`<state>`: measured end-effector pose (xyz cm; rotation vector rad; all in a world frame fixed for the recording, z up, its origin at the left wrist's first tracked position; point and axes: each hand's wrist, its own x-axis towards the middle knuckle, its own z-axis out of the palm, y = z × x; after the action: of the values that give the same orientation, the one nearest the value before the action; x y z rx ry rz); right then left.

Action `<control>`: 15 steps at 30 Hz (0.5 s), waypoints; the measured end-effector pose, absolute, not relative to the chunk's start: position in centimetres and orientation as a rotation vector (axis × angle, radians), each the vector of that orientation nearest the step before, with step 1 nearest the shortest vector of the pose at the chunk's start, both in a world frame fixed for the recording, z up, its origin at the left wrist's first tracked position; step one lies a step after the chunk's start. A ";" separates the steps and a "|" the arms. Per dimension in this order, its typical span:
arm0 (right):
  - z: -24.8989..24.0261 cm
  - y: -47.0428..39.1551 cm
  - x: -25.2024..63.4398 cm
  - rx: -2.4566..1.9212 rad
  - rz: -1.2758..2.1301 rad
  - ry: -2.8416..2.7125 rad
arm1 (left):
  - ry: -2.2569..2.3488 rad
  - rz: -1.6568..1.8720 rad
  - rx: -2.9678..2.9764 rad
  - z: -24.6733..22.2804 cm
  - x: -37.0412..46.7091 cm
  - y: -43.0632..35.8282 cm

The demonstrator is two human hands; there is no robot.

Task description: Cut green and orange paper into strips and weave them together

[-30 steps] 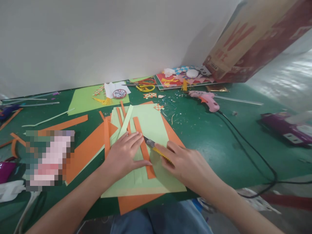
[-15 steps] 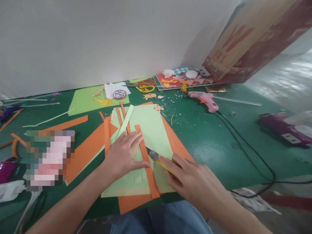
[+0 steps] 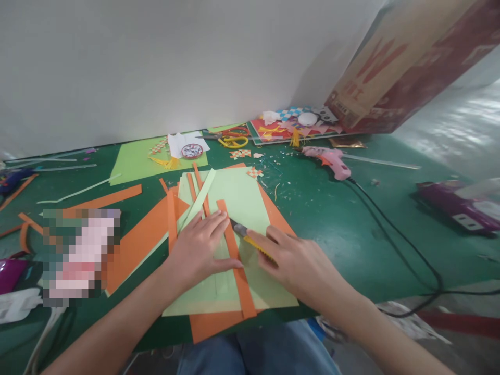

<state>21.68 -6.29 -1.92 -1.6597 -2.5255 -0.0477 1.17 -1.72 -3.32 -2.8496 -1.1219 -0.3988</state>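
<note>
My left hand (image 3: 195, 250) lies spread, fingertips and thumb pressing on an orange paper strip (image 3: 231, 240). That strip rests lengthwise on a stack of pale green paper (image 3: 250, 195), with orange paper (image 3: 214, 325) poking out beneath. In my right hand (image 3: 302, 265) is a yellow utility knife (image 3: 260, 249). Its blade tip meets the strip's right edge, close to my left fingertips. A narrow pale green strip (image 3: 203, 190) and several thin orange strips lie across the stack beyond my left hand.
A pink glue gun (image 3: 330, 160) trails a black cord to the right. Yellow-handled scissors (image 3: 234, 141) lie at the back near a red board (image 3: 260, 130) with paper crafts. A purple power strip (image 3: 457, 208) sits far right; a blurred-out phone-like object (image 3: 84, 255) is at left.
My right hand has slid the utility knife up and left along the orange strip's edge, away from me. My left hand stays almost in place.
</note>
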 end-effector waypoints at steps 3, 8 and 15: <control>-1.8 -5.5 21.4 -1.733 -0.003 -2.541 | -1.120 -0.380 -2.838 -3.4 1.2 -1.8; -1.4 -4.4 21.2 -1.791 0.035 -2.568 | -1.116 -0.355 -2.827 -3.3 1.2 -1.8; -1.3 -3.6 21.0 -1.770 0.028 -2.578 | -1.116 -0.337 -2.844 -3.3 1.1 -1.8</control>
<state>21.03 -3.63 -1.30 -1.7697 -2.5778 0.0281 1.11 -1.78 -3.34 -2.8444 -1.1164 -0.3374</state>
